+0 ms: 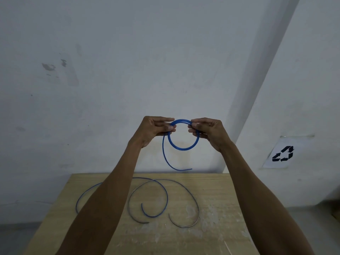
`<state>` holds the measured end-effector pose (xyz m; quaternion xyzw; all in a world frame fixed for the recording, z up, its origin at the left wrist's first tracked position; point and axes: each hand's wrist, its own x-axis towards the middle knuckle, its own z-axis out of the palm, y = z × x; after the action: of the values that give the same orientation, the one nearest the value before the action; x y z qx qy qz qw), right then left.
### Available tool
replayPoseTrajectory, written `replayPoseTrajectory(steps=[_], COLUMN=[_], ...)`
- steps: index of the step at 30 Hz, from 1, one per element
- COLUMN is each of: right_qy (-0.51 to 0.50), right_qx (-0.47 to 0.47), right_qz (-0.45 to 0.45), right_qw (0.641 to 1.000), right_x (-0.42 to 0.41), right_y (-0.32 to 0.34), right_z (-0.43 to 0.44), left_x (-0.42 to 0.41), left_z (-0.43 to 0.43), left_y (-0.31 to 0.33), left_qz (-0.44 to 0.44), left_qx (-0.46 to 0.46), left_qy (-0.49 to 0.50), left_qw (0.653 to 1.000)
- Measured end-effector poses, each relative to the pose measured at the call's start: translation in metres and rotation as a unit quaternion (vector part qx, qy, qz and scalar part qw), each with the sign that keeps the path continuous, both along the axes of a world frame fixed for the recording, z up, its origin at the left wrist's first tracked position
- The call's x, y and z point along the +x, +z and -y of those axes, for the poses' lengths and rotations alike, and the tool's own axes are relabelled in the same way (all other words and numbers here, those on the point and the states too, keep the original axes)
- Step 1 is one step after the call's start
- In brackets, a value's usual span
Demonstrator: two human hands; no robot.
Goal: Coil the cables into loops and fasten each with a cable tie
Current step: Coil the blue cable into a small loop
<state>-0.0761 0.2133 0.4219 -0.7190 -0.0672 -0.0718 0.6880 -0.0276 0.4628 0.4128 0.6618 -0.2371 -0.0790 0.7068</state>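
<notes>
Pale wall (128,70) behind wooden tabletop (217,208); two loose cables (166,190) lay curled on it. Left hand (154,130) and right hand (209,132) held blue coil (182,148) aloft, fingers (170,128) pinched on its rim, tail dangling

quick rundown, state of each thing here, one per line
left hand: raised, pinching the left side of the coil
right hand: raised, pinching the right side of the coil
coiled blue cable: wound into a round loop, in the air, untied
loose tail: hanging from the coil, not wound in
blue cable on table: lying uncoiled
grey cable on table: lying uncoiled in an open curve
wooden table: scuffed top
</notes>
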Motion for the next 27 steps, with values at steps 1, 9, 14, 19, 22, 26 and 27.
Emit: replayPoseTrajectory(steps=[1, 9, 14, 19, 22, 26, 27], right_qy=[0.005, -0.015, -0.014, -0.058, -0.223, -0.216, -0.168], right_qx=[-0.009, -0.064, -0.091, -0.156, -0.191, -0.082, 0.013], right_qz=[-0.002, 0.044, 0.049, 0.024, -0.040, -0.306, -0.355], right_qw=[1.000, 0.997, 0.995, 0.986, 0.955, 0.923, 0.920], right_x=[0.000, 0.006, 0.007, 0.009, 0.006, -0.006, -0.006], right_y=[0.001, 0.000, -0.001, -0.008, -0.023, -0.050, -0.057], right_z=[0.000, -0.003, -0.005, -0.008, -0.015, -0.028, -0.033], left_x=[0.001, 0.004, 0.005, 0.009, 0.012, 0.013, 0.012], left_z=[0.000, -0.001, -0.001, 0.010, 0.021, 0.035, 0.039], left_y=[-0.001, -0.004, 0.004, -0.002, -0.007, -0.006, -0.005], left_qz=[0.001, -0.026, -0.011, -0.002, -0.036, -0.059, -0.063], left_qx=[0.001, -0.030, 0.045, -0.006, -0.123, -0.209, -0.221], left_qy=[0.005, 0.005, 0.007, 0.112, 0.223, 0.278, 0.287], left_qw=[1.000, 0.999, 0.999, 0.994, 0.966, 0.936, 0.930])
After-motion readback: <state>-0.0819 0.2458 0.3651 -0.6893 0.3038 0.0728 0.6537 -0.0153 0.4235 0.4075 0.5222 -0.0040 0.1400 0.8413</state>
